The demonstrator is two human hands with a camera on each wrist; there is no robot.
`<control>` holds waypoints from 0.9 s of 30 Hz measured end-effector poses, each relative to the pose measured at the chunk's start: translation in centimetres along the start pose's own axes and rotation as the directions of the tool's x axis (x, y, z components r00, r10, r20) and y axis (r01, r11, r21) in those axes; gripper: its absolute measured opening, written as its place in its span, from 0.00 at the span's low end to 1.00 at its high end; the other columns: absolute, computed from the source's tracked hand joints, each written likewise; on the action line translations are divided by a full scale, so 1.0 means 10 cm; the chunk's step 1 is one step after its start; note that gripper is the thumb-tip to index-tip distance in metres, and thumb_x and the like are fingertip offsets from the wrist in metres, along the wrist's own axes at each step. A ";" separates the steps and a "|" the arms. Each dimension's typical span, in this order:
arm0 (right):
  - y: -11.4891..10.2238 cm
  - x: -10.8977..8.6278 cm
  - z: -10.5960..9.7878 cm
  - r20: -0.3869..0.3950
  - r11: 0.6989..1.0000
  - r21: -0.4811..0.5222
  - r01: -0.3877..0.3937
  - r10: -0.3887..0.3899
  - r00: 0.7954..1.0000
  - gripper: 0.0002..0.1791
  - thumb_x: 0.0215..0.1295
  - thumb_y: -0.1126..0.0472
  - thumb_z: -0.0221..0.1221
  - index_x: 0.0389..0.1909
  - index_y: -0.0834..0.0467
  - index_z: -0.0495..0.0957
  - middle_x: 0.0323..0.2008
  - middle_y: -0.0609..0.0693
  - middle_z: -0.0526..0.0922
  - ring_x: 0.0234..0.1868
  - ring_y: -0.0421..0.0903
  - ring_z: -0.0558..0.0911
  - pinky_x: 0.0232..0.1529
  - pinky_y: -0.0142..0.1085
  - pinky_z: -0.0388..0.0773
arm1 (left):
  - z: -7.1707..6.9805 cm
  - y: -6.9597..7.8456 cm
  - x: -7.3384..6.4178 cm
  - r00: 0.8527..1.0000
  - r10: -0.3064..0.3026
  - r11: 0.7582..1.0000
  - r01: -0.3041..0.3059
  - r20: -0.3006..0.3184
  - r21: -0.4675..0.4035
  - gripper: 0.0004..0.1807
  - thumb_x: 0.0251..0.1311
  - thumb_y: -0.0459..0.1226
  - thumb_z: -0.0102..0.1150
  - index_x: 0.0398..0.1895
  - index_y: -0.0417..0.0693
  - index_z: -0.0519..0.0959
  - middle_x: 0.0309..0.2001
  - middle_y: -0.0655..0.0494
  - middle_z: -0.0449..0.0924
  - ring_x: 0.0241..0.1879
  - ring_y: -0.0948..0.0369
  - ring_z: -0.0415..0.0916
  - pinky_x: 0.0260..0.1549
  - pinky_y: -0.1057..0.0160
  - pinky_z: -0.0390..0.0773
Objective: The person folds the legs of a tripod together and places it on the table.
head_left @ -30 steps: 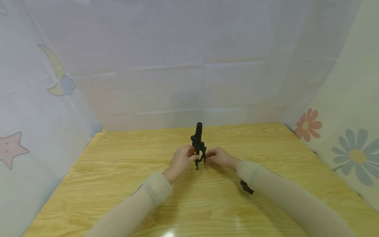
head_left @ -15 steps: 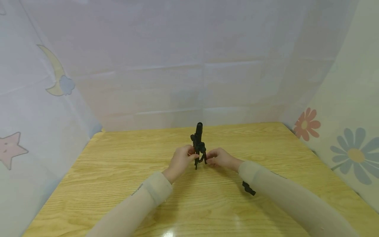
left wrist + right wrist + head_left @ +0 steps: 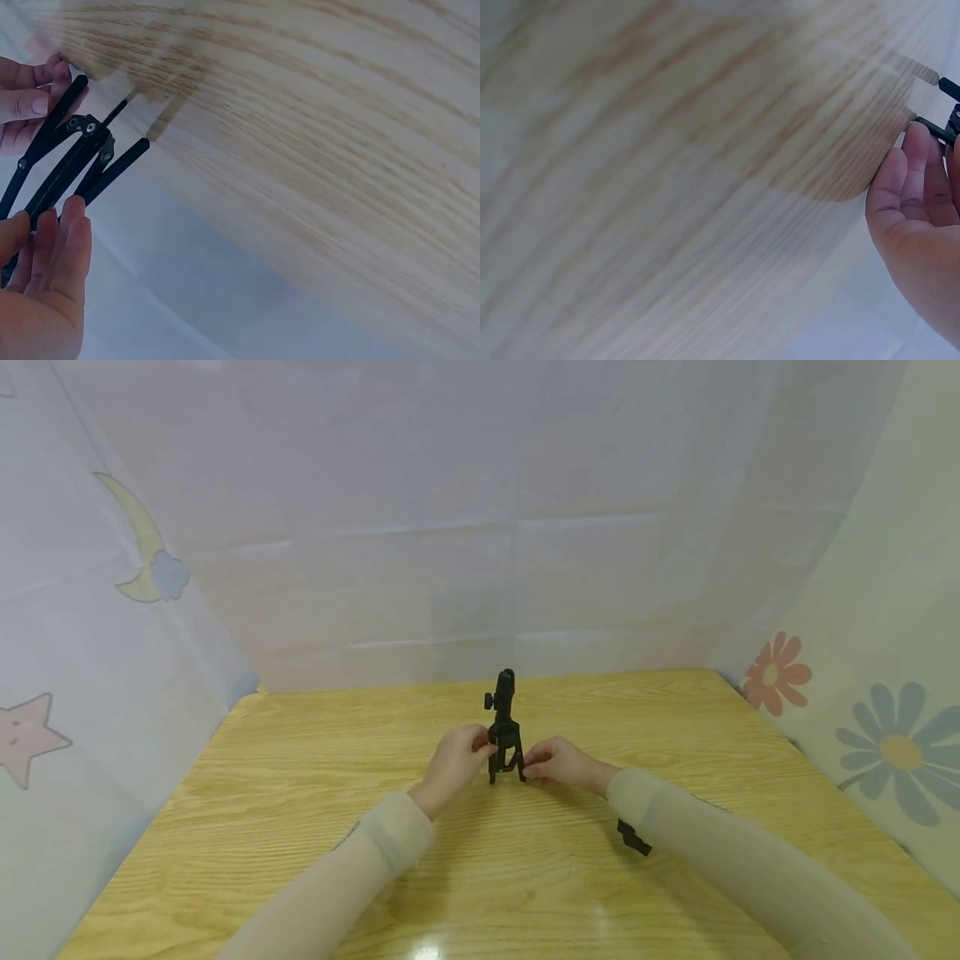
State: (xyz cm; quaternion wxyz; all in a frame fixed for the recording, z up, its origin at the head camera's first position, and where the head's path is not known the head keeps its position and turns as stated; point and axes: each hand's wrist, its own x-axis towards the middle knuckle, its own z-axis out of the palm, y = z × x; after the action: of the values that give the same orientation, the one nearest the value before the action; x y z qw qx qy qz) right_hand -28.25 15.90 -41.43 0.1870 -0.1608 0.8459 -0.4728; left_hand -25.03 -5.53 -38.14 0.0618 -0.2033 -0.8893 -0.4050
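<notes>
A small black tripod (image 3: 507,735) stands upright near the middle of the wooden table, its legs spread. My left hand (image 3: 456,762) holds it by the left side, thumb and fingers around the upper part of a leg. On the other side, my right hand (image 3: 562,762) pinches the right leg close to its foot. In the left wrist view the tripod's legs (image 3: 112,172) and hinged braces show between both hands. The right wrist view catches only leg ends (image 3: 934,129) at the fingertips. A small knob (image 3: 489,701) sticks out leftward near the tripod's top.
Another black piece (image 3: 634,837) lies on the table (image 3: 315,752), partly hidden by the right sleeve (image 3: 675,818). A pale cloth backdrop (image 3: 390,568) rises behind the table, with patterned cloth on both sides.
The tripod has turned about its upright axis, so its legs look wider apart and the knob now shows on the left. My right hand has shifted slightly rightward with the leg.
</notes>
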 end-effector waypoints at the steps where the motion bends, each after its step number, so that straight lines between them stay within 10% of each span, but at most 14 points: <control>1: 0.00 0.00 0.00 0.001 1.000 -0.003 -0.002 0.002 1.000 0.07 0.67 0.67 0.59 0.41 0.68 0.81 0.31 0.51 0.84 0.33 0.44 0.81 0.33 0.37 0.78 | 0.00 0.00 0.01 1.000 0.007 1.000 -0.006 -0.003 0.003 0.04 0.64 0.31 0.60 0.37 0.37 0.81 0.34 0.48 0.83 0.30 0.61 0.76 0.29 0.65 0.78; 27: -0.08 0.05 0.02 0.123 1.000 -0.027 -0.006 0.009 0.992 0.09 0.67 0.67 0.60 0.42 0.68 0.81 0.32 0.51 0.84 0.33 0.44 0.81 0.36 0.39 0.81 | 0.01 -0.09 0.08 1.000 -0.029 0.995 0.030 0.012 -0.093 0.04 0.62 0.30 0.63 0.38 0.36 0.82 0.35 0.49 0.83 0.39 0.53 0.81 0.39 0.58 0.80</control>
State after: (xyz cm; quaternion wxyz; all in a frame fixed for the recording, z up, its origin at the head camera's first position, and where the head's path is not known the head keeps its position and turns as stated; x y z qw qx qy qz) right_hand -28.51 15.17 -40.91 0.2387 -0.1890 0.8395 -0.4501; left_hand -26.13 -5.71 -38.63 0.0416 -0.1951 -0.8727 -0.4456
